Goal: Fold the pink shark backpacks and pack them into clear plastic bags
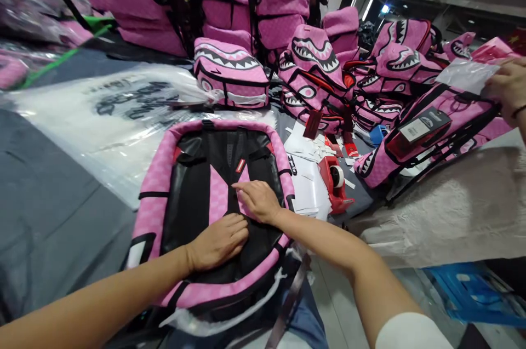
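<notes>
A pink checkered backpack [150,212] lies with its black back panel and shoulder straps [184,204] facing up, close in front of me. My left hand [219,240] rests on the lower middle of the panel, its fingers curled down against the black material. What those fingers grip, if anything, is hidden. Just above it, my right hand [258,201] lies across the straps, fingers stretched to the left and touching the surface. A small red label [240,166] shows above the right hand. White plastic wrap [197,322] hangs along the near edge of the backpack.
Clear plastic bags [123,97] lie left of the backpack. A red tape dispenser [337,187] and white papers [310,187] are to the right. Pink shark-mouth bags [316,64] are piled behind. Another person's hand [509,83] is at a tagged backpack [447,113] on the right.
</notes>
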The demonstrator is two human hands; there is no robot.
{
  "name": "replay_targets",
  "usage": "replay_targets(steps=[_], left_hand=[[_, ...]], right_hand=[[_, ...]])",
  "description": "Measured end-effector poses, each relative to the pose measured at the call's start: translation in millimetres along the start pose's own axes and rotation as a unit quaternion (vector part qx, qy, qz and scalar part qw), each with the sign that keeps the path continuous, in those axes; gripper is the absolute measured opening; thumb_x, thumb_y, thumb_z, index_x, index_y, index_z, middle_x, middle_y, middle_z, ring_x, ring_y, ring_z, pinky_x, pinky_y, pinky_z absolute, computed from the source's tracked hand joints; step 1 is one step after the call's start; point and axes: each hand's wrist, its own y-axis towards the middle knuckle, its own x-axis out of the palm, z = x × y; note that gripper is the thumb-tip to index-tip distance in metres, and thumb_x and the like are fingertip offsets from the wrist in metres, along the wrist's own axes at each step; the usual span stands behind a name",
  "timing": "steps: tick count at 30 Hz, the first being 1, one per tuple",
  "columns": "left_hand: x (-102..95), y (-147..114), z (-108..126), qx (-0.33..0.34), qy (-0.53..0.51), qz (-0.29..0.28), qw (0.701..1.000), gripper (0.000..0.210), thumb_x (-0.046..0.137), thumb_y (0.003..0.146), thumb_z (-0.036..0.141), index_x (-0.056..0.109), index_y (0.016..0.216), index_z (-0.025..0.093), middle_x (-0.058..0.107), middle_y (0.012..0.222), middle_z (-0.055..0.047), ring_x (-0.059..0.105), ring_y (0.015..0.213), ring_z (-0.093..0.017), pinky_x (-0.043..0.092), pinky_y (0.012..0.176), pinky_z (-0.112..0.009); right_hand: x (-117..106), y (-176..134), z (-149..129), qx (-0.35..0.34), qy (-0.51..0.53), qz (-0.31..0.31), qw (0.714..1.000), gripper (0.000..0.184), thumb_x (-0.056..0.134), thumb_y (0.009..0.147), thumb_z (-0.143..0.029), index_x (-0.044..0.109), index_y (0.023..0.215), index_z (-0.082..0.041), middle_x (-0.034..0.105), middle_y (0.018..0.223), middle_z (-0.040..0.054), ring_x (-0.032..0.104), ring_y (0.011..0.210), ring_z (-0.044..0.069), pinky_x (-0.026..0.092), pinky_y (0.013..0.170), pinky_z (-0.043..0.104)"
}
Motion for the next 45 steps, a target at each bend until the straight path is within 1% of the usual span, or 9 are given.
replay_targets(steps=[3, 7, 14, 23, 28, 31, 35, 40, 45], left_hand=[[-2.6, 0, -12, -0.102, 0.078, 0.029, 0.991, 0.027, 0.044, 0.098, 0.023, 0.070, 0.106, 0.019, 0.068, 0.102, -0.010, 0.056, 0.103, -0.027, 0.043, 0.097, -0.043], [-7.4, 3, -26, -0.214, 0.095, 0.016, 0.972, 0.043, 0.042, 0.103, 0.035, 0.058, 0.143, 0.031, 0.061, 0.139, -0.009, 0.051, 0.123, -0.028, 0.039, 0.103, -0.046], [7.4, 5, -26, -0.251, 0.140, 0.033, 0.957, 0.043, 0.045, 0.103, 0.034, 0.056, 0.144, 0.041, 0.058, 0.150, -0.005, 0.049, 0.134, -0.029, 0.030, 0.115, -0.051], [11.8, -2, 6, -0.309, -0.008, -0.106, 0.945, 0.062, 0.057, 0.096, 0.049, 0.036, 0.154, 0.049, 0.034, 0.167, -0.004, 0.031, 0.152, -0.043, 0.026, 0.118, -0.071], [-21.5, 6, 18, -0.299, -0.073, -0.109, 0.945, 0.086, 0.057, 0.079, 0.083, 0.045, 0.152, 0.040, 0.041, 0.163, -0.012, 0.037, 0.146, -0.050, 0.032, 0.113, -0.074], [-58.4, 14, -16, -0.351, -0.115, -0.017, 0.929, 0.055, 0.058, 0.089, 0.065, 0.063, 0.133, 0.032, 0.072, 0.129, -0.009, 0.067, 0.115, -0.034, 0.051, 0.100, -0.050], [-102.0, 1, -118, -0.509, -0.005, 0.139, 0.849, 0.031, 0.041, 0.100, 0.035, 0.069, 0.103, 0.023, 0.074, 0.106, -0.007, 0.068, 0.102, -0.023, 0.051, 0.093, -0.035], [-96.2, -20, -241, -0.583, 0.041, 0.095, 0.806, 0.017, 0.058, 0.089, 0.027, 0.067, 0.100, 0.018, 0.071, 0.106, -0.013, 0.064, 0.105, -0.030, 0.048, 0.095, -0.045], [-63.4, -21, -281, -0.576, 0.016, 0.017, 0.817, 0.018, 0.069, 0.089, 0.034, 0.066, 0.085, 0.017, 0.068, 0.089, -0.003, 0.063, 0.091, -0.022, 0.049, 0.087, -0.041]], right_hand=[[-16, -8, -19, -0.133, 0.010, -0.021, 0.991, 0.025, 0.048, 0.102, -0.022, 0.062, 0.121, -0.012, 0.072, 0.115, 0.0097, 0.062, 0.109, 0.018, 0.047, 0.096, 0.031], [-13, -23, -39, -0.441, -0.024, -0.193, 0.876, 0.017, 0.055, 0.100, -0.031, 0.066, 0.104, -0.019, 0.072, 0.095, 0.0037, 0.064, 0.087, 0.018, 0.046, 0.075, 0.031], [32, -16, -25, -0.489, -0.061, -0.241, 0.836, 0.017, 0.064, 0.094, -0.037, 0.063, 0.093, -0.020, 0.069, 0.081, 0.0012, 0.061, 0.075, 0.017, 0.044, 0.070, 0.030], [17, -9, -24, -0.380, -0.072, 0.009, 0.922, 0.012, 0.059, 0.089, -0.037, 0.067, 0.093, -0.029, 0.071, 0.087, 0.0014, 0.064, 0.084, 0.019, 0.049, 0.081, 0.036], [-7, 86, 14, -0.043, -0.126, 0.090, 0.987, 0.037, 0.057, 0.093, -0.017, 0.065, 0.129, -0.020, 0.068, 0.118, 0.0131, 0.062, 0.108, 0.026, 0.050, 0.091, 0.040], [18, 101, 30, -0.004, -0.193, 0.030, 0.981, 0.047, 0.058, 0.094, -0.019, 0.058, 0.141, -0.018, 0.068, 0.115, 0.0136, 0.062, 0.104, 0.028, 0.051, 0.091, 0.044], [51, 86, 39, -0.034, -0.209, 0.045, 0.976, 0.055, 0.054, 0.094, -0.016, 0.052, 0.149, -0.016, 0.068, 0.114, 0.0133, 0.061, 0.105, 0.029, 0.049, 0.095, 0.048], [59, 80, 41, -0.043, -0.184, 0.081, 0.979, 0.059, 0.056, 0.090, -0.017, 0.051, 0.148, -0.018, 0.069, 0.115, 0.0124, 0.061, 0.104, 0.030, 0.050, 0.095, 0.049], [65, 80, 42, -0.036, -0.161, 0.103, 0.981, 0.061, 0.057, 0.088, -0.018, 0.051, 0.149, -0.018, 0.069, 0.108, 0.0117, 0.062, 0.099, 0.030, 0.051, 0.095, 0.052]])
